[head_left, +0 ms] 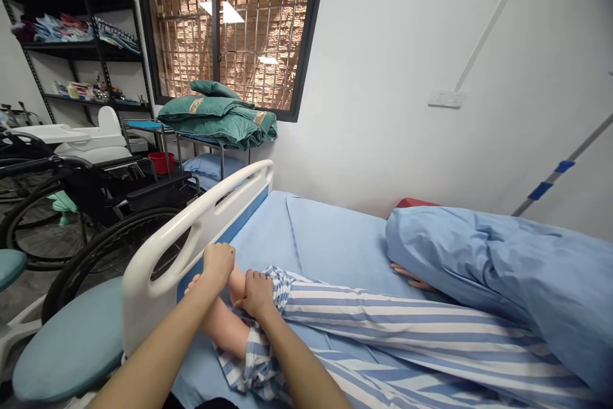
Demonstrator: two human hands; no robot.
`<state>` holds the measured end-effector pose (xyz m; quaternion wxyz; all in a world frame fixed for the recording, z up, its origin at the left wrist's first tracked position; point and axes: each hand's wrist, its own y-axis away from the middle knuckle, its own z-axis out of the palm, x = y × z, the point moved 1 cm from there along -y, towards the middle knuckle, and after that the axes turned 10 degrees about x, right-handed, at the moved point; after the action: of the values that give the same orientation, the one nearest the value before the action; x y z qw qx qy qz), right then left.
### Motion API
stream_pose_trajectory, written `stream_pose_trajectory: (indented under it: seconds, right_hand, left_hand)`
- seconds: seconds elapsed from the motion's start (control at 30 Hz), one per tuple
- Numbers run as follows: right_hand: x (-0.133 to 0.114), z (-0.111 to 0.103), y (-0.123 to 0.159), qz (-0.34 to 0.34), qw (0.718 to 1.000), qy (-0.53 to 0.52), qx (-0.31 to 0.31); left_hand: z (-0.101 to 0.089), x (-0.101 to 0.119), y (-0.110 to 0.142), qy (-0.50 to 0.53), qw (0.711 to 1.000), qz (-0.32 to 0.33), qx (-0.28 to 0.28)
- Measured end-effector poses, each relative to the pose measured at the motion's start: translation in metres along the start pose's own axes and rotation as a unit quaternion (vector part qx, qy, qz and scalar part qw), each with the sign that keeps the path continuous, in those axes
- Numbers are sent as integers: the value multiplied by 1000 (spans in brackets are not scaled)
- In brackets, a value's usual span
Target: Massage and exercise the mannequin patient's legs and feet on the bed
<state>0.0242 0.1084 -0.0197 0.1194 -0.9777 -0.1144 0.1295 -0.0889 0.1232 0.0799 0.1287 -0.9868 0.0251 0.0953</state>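
Observation:
Two legs in blue-and-white striped trousers [364, 307] lie along the bed, their cuffs bunched above bare ankles. I cannot tell whether they belong to a person or a manikin. My left hand [219, 267] is closed around the far foot, which it mostly hides. Just to the right, my right hand [257, 293] wraps the same leg's ankle [235, 284], by the bunched cuff [281, 284]. The near leg's bare shin [230, 331] passes beneath my forearms, with toes [193, 282] showing beside my left wrist.
A white bed end board [163, 240] rises beyond the feet. On the blue sheet [330, 230], a folded blue quilt [479, 262] covers the upper body, with a hand [412, 276] showing under it. A wheelchair [129, 217] and a teal stool seat [71, 345] stand left.

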Motion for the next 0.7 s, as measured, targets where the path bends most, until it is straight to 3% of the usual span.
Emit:
stream_pose_trajectory:
  seconds: [0.33,0.5,0.7]
  right_hand:
    - [1,1,-6,8,1000,7,-16]
    - [3,3,-8,4,999,5,-31]
    - [5,10,-11,6,1000,11,-25]
  left_hand:
    - [16,11,-32,2,997,28,-75]
    - [28,11,-37,31,998,34,-52]
    - [25,10,-28,46,999,-10,5]
